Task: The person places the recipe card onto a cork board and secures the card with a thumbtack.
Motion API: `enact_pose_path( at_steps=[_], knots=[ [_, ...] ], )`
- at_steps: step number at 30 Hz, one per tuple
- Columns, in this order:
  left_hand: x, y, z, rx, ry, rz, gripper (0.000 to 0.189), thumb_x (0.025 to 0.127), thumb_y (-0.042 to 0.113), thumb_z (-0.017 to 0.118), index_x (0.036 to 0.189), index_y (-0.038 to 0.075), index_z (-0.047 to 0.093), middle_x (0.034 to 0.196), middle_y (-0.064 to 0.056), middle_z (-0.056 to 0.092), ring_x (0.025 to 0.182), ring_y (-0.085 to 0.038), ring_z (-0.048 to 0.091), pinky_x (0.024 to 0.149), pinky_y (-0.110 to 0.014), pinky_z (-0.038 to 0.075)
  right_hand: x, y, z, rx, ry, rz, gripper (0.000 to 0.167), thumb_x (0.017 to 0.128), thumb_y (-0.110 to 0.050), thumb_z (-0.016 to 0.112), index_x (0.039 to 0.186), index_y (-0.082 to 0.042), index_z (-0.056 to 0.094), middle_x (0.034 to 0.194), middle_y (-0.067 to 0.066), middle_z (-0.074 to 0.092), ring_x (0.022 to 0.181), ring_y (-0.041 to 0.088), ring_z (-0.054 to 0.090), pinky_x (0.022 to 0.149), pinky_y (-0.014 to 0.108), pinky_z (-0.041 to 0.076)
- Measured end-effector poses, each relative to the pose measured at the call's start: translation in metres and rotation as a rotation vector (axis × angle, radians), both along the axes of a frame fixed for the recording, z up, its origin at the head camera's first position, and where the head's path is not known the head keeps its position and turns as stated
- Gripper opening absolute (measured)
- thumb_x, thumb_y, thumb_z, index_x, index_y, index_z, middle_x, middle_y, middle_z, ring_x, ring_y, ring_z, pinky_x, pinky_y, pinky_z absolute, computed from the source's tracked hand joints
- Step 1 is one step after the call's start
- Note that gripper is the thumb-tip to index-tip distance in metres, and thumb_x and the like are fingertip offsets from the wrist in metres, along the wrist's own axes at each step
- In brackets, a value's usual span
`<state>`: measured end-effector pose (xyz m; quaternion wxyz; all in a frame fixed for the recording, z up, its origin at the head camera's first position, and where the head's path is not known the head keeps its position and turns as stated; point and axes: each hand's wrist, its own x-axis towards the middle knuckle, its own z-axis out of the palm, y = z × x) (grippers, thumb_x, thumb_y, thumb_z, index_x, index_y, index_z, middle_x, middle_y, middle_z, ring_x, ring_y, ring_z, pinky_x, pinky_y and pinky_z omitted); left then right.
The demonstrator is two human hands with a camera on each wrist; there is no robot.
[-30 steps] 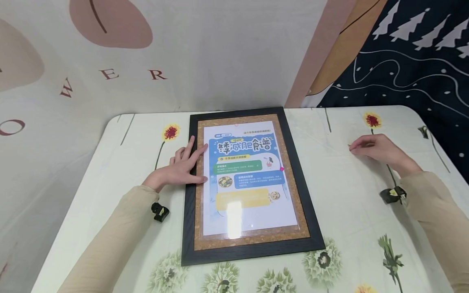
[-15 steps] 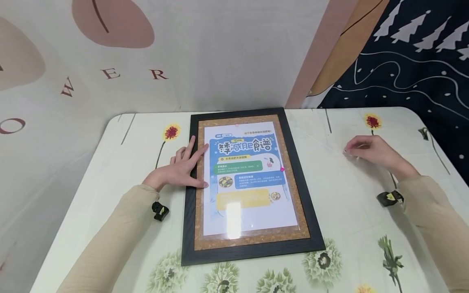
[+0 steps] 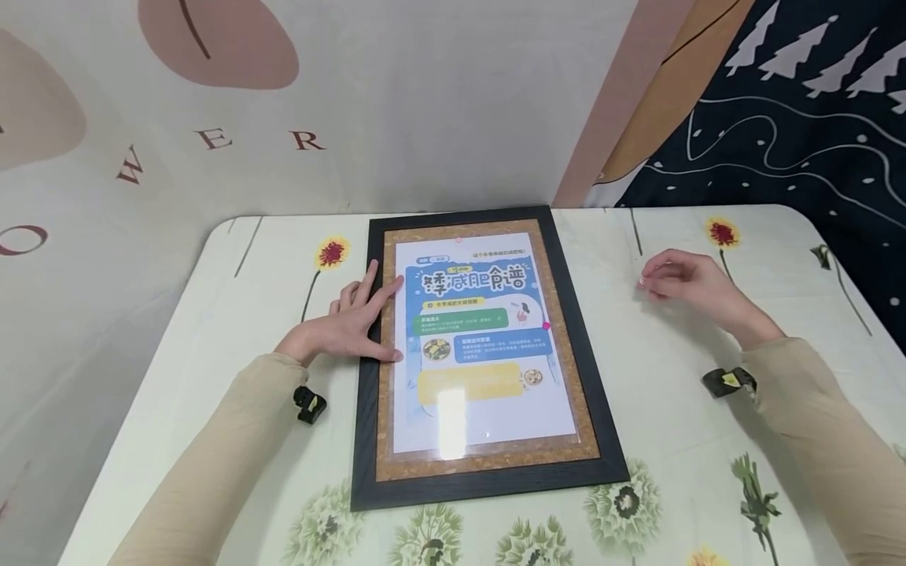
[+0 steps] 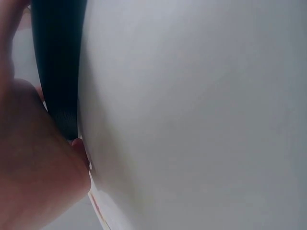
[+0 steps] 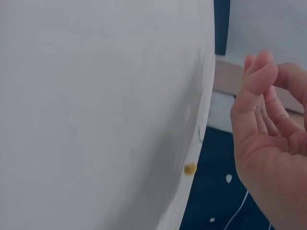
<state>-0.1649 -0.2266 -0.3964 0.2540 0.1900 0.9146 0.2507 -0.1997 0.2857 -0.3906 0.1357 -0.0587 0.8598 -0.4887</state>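
A black-framed corkboard (image 3: 614, 464) lies flat on the table, bearing a printed sheet (image 3: 432, 428) in a clear sleeve. Pink pushpins show at the sheet's top (image 3: 458, 240) and right edge (image 3: 546, 325). My left hand (image 3: 338, 330) rests across the frame's left side, its fingers spread and the thumb and index reaching the sheet's edge. To the right of the board, my right hand (image 3: 697, 291) is over the table, thumb and index pinching a tiny pale pushpin (image 3: 642, 281) that is mostly hidden. The right wrist view shows those fingertips (image 5: 263, 79) pressed together.
A flower-print cloth (image 3: 679, 393) covers the table. Behind its far edge hangs a pale printed curtain (image 3: 439, 118), with a dark tree-patterned cloth (image 3: 778, 149) at the right. Black wrist cameras sit at both cuffs, one left (image 3: 309, 404) and one right (image 3: 727, 381).
My right hand has moved left toward the board, still pinching the pushpin. My left hand and the board have stayed in place.
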Motion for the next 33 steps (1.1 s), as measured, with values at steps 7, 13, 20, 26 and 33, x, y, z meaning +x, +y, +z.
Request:
enact_pose_path(
  at_steps=[7, 13, 20, 26, 33],
  knots=[
    [-0.001, 0.0, -0.001, -0.001, 0.0, 0.002, 0.115, 0.076, 0.047, 0.077, 0.157, 0.017, 0.001, 0.153, -0.011, -0.033, 0.136, -0.047, -0.012, 0.101, -0.064, 0.006, 0.0, -0.011, 0.001, -0.033, -0.005, 0.048, 0.029, 0.094, -0.012, 0.064, 0.118, 0.006, 0.064, 0.098, -0.007, 0.07, 0.084, 0.008, 0.065, 0.074, 0.019, 0.05],
    [-0.001, -0.001, 0.001, -0.005, 0.002, 0.002, 0.114, 0.076, 0.045, 0.078, 0.157, 0.017, 0.002, 0.153, -0.011, -0.033, 0.137, -0.046, -0.012, 0.102, -0.063, 0.006, -0.001, -0.026, 0.0, -0.074, -0.002, 0.048, 0.025, 0.093, -0.008, 0.065, 0.114, 0.006, 0.064, 0.096, -0.001, 0.071, 0.084, 0.01, 0.065, 0.074, 0.022, 0.051],
    [0.0, 0.0, 0.0, -0.004, 0.006, -0.002, 0.114, 0.076, 0.045, 0.077, 0.157, 0.018, 0.002, 0.154, -0.011, -0.032, 0.137, -0.046, -0.011, 0.102, -0.062, 0.007, -0.002, -0.041, 0.002, -0.13, -0.019, 0.108, 0.024, 0.093, -0.01, 0.066, 0.11, 0.005, 0.062, 0.098, 0.002, 0.072, 0.087, 0.011, 0.067, 0.076, 0.023, 0.052],
    [0.001, 0.0, 0.0, 0.0, 0.006, 0.003, 0.114, 0.076, 0.045, 0.077, 0.157, 0.017, 0.002, 0.154, -0.012, -0.032, 0.137, -0.046, -0.011, 0.102, -0.062, 0.007, -0.005, -0.055, 0.006, -0.118, -0.036, 0.115, 0.02, 0.093, -0.014, 0.066, 0.106, 0.0, 0.061, 0.101, 0.006, 0.07, 0.091, 0.015, 0.067, 0.078, 0.026, 0.052],
    [0.001, 0.001, 0.002, -0.005, 0.002, 0.005, 0.114, 0.075, 0.044, 0.078, 0.157, 0.017, 0.002, 0.154, -0.011, -0.032, 0.137, -0.046, -0.011, 0.102, -0.063, 0.007, -0.009, -0.072, 0.012, -0.064, -0.031, 0.107, 0.028, 0.09, -0.024, 0.07, 0.107, -0.003, 0.062, 0.1, 0.007, 0.068, 0.089, 0.023, 0.064, 0.077, 0.029, 0.05]
  ],
)
